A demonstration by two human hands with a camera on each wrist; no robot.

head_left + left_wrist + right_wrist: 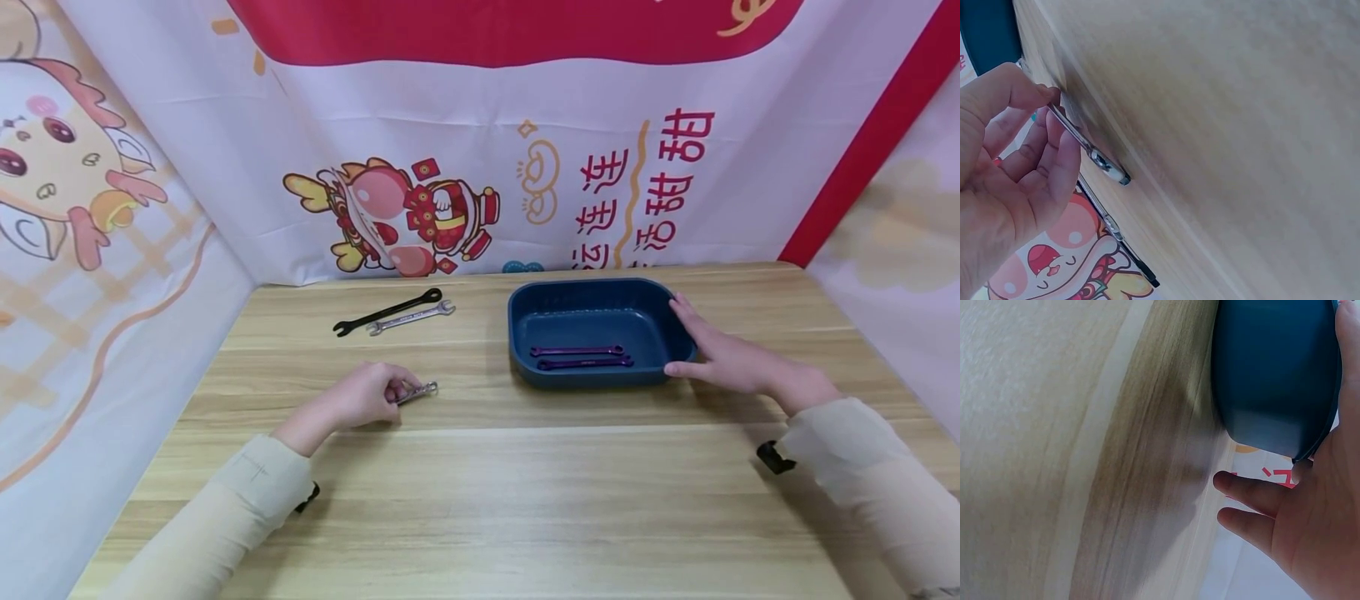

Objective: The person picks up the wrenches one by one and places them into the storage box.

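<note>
Cloth-screened tabletop setting; wider room type indeterminable. Comprises: one worktop (570, 500), wood-grain; one rear hanging (465, 104), white and red, with cartoon figures and Chinese lettering; one left hanging (90, 350), cartoon-printed; one right hanging (900, 242), pale, patterned; all three bordering the worktop.

A wood-grain table (525, 500) bears a blue bin (592, 379), black wrench (387, 312), silver wrench (411, 317).

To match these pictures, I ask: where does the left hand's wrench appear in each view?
Head: held wrench, slightly left, below centre.
Left wrist: held wrench, left of centre.
Right wrist: not in it.
Shared landmark: blue box, right of centre, top left, top right respectively.
</note>
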